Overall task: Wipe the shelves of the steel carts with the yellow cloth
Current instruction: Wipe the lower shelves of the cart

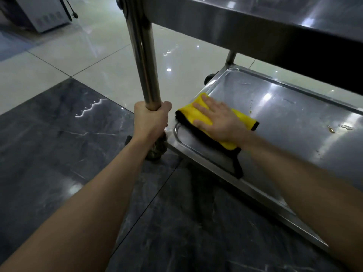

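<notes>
The steel cart's bottom shelf [294,118] runs from the centre to the right, low over the floor. A yellow cloth [198,112] with a black underside lies folded on its near-left corner. My right hand [218,120] presses flat on the cloth, fingers spread and pointing left. My left hand [151,118] is wrapped around the cart's round steel corner post [142,50], low down near the shelf. A higher shelf [255,20] of the same cart hangs over the top right. Small brown spots and droplets mark the shelf to the right of the cloth.
The floor is glossy pale tile [88,61] at the back and dark marble tile [49,154] in front. A caster wheel [211,77] shows at the cart's far corner. A grey box-like appliance [45,14] stands at the top left.
</notes>
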The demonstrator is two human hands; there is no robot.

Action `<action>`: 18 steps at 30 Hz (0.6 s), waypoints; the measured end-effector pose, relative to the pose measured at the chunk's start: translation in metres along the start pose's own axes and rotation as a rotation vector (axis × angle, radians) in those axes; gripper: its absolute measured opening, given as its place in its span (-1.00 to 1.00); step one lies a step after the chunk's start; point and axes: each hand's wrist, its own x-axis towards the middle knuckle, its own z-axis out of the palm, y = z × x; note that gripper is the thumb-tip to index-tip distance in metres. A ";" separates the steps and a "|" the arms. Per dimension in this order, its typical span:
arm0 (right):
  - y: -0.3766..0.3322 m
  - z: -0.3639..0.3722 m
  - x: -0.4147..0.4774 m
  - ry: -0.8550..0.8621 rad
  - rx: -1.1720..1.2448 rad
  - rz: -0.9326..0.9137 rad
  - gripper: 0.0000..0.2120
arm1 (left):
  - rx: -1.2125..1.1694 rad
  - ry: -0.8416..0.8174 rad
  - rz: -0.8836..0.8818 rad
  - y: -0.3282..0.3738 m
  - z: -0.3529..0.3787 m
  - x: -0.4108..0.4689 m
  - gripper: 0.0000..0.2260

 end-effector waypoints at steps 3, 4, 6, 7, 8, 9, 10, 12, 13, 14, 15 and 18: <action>0.038 -0.020 0.040 -0.033 -0.010 0.184 -0.36 | 0.015 -0.016 0.020 0.001 -0.001 -0.002 -0.81; 0.040 -0.023 0.046 -0.044 -0.009 0.222 -0.37 | 0.017 -0.010 0.025 0.000 -0.001 -0.002 -0.82; 0.027 -0.024 0.042 -0.045 -0.007 0.209 -0.39 | 0.019 0.017 0.028 0.000 0.001 -0.003 -0.83; 0.015 -0.021 0.033 -0.039 -0.008 0.150 -0.41 | 0.018 0.029 0.028 0.002 0.002 -0.003 -0.84; 0.001 -0.017 0.019 -0.034 -0.013 0.067 -0.42 | 0.017 0.037 0.027 0.004 0.003 -0.004 -0.85; -0.015 -0.013 0.000 -0.031 -0.017 -0.027 -0.43 | 0.019 0.047 0.023 0.005 0.003 -0.004 -0.84; -0.030 -0.008 -0.021 -0.025 -0.013 -0.119 -0.43 | 0.018 0.059 0.016 0.005 0.004 -0.005 -0.84; -0.053 0.004 -0.058 -0.012 0.026 -0.233 -0.42 | 0.000 0.067 0.000 0.006 0.005 -0.007 -0.83; -0.055 0.006 -0.066 -0.023 0.044 -0.259 -0.41 | -0.010 0.062 -0.009 0.005 0.004 -0.007 -0.82; -0.052 0.005 -0.067 -0.039 0.056 -0.277 -0.42 | -0.018 0.051 -0.016 0.005 0.003 -0.008 -0.79; -0.042 0.002 -0.061 -0.043 0.064 -0.271 -0.44 | -0.022 0.034 -0.016 0.005 0.002 -0.008 -0.76; 0.009 -0.020 -0.026 0.024 0.121 -0.008 -0.42 | 0.009 -0.009 0.002 0.005 -0.002 -0.006 -0.75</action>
